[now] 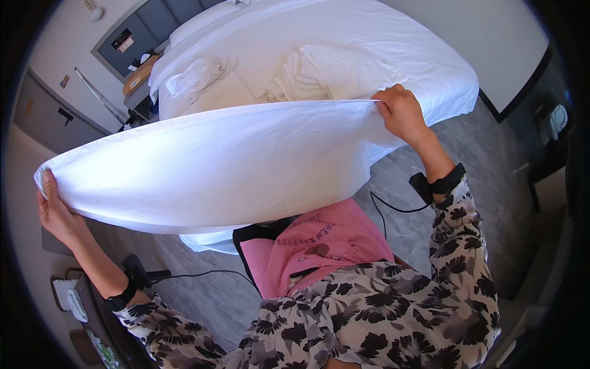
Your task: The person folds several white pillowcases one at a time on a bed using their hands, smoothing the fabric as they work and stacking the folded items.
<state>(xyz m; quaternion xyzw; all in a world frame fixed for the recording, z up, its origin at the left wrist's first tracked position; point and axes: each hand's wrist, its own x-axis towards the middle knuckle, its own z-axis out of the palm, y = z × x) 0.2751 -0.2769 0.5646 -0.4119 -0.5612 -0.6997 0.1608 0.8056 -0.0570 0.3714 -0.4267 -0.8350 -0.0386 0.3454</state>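
Observation:
A white cloth, like a sheet or pillowcase (207,170), is stretched wide in front of me between both hands. My left hand (60,212) grips its far left corner, thumb on top. My right hand (401,113) pinches the upper edge at the right. Below the taut edge the fabric bellies down towards my pink striped apron (322,235). Behind it stands a bed (415,50) with white bedding. On the bed lie a crumpled white cloth (203,76) and a heap of folded white linen (304,76), partly hidden by the held cloth.
A wooden-topped bedside table (140,74) stands left of the bed, by a grey headboard (161,18). A grey door (50,110) is at the far left. Grey floor (405,240) surrounds the bed. Black cables (212,273) hang from both wrist devices. A dark cabinet (108,318) sits lower left.

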